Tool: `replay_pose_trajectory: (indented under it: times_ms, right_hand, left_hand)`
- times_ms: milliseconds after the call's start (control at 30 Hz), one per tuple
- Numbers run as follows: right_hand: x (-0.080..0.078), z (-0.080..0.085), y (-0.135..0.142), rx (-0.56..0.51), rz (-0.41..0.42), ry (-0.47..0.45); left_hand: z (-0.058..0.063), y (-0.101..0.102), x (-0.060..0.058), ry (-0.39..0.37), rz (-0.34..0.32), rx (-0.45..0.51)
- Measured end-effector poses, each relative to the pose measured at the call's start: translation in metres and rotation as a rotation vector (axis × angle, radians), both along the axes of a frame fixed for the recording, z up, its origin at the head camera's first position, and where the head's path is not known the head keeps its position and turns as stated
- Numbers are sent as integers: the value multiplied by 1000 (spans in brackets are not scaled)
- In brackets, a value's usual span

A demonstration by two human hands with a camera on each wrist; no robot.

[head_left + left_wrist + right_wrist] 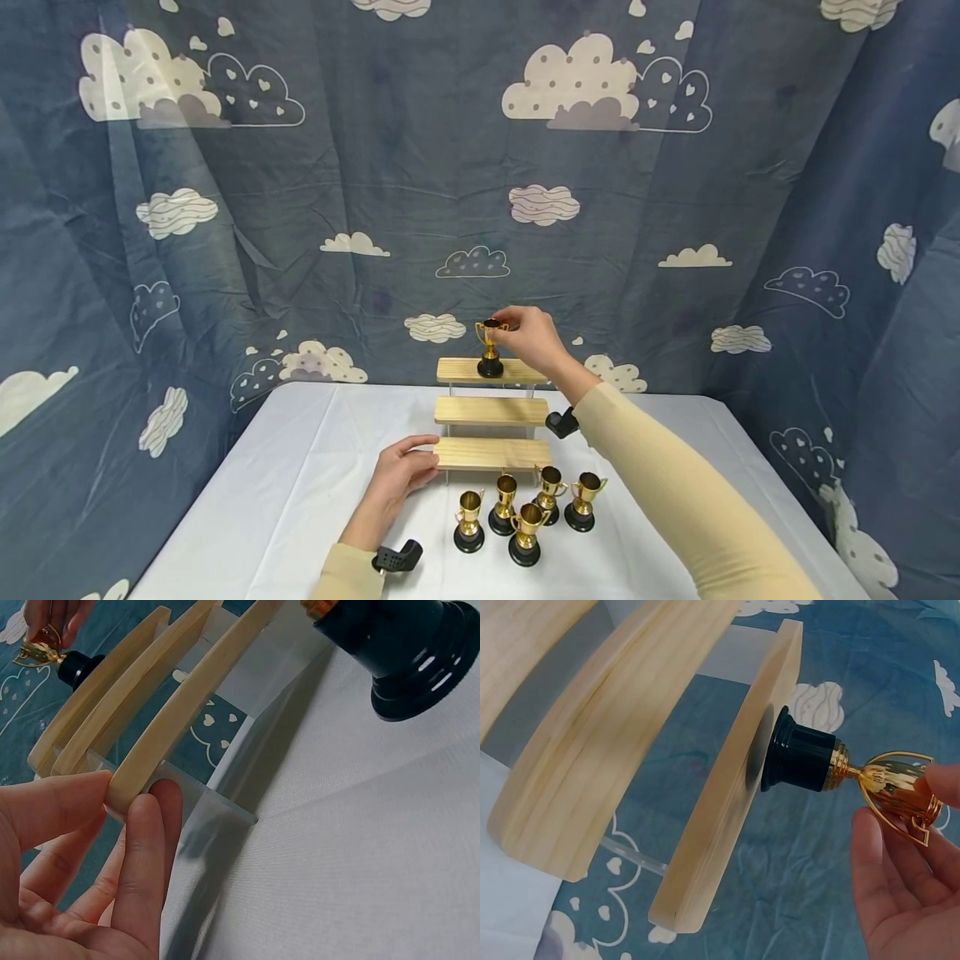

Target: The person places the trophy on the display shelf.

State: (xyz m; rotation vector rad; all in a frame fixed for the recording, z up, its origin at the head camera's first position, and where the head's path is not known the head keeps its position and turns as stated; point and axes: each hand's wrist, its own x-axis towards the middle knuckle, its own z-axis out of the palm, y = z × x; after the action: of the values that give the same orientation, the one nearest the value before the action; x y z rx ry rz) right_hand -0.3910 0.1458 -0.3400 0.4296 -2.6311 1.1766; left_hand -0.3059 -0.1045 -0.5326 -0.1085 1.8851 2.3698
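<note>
The small gold trophy [491, 345] stands on its black base on the top step of the 3-step wooden stand [491, 411], a little left of the step's middle. The right hand [529, 335] pinches the cup's rim and handle from the right and above, fingers curled round it; the right-wrist view shows the base flat against the wood while the fingertips [877, 847] grip the gold cup.

The left hand [400, 475] grips the left end of the stand's lowest step, thumb on top and fingers [142, 855] curled under the edge, where the clear plastic side panel meets the white table [285, 467].

In front of the stand, 5 more trophies [525, 508] stand in a loose cluster on the table, just before the lowest step. Behind the stand hangs a blue curtain with cloud prints [300, 208].

The risks, as I judge them: the trophy is tall on a narrow base, so a finger catching the handle as the right hand leaves could tip it off the top step onto the steps below or into the 5 cups. The stand looks light; if the left hand eases its hold, a nudge from above could shift it. The right sleeve passes close above the cluster and could sweep a cup over.
</note>
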Motion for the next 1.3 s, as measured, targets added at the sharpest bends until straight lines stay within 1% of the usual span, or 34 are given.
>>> replay_pose_trajectory:
  times_ms: [300, 567, 733, 1033, 1300]
  right_hand:
    - [-2, -1, -1, 5, -6, -18]
    - [-3, -3, -2, -11, -13, -37]
    - [-3, -5, -3, -14, -10, -35]
    - [-2, -9, -3, -7, -14, -45]
    - [-2, -8, -4, 2, -21, -43]
  left_hand:
    - [0, 0, 0, 0, 9, -8]
    - [-1, 0, -1, -4, -8, -12]
    - [1, 0, -1, -3, -5, -9]
    - [-2, -1, -1, -10, 2, -16]
    - [1, 0, 0, -3, 0, -10]
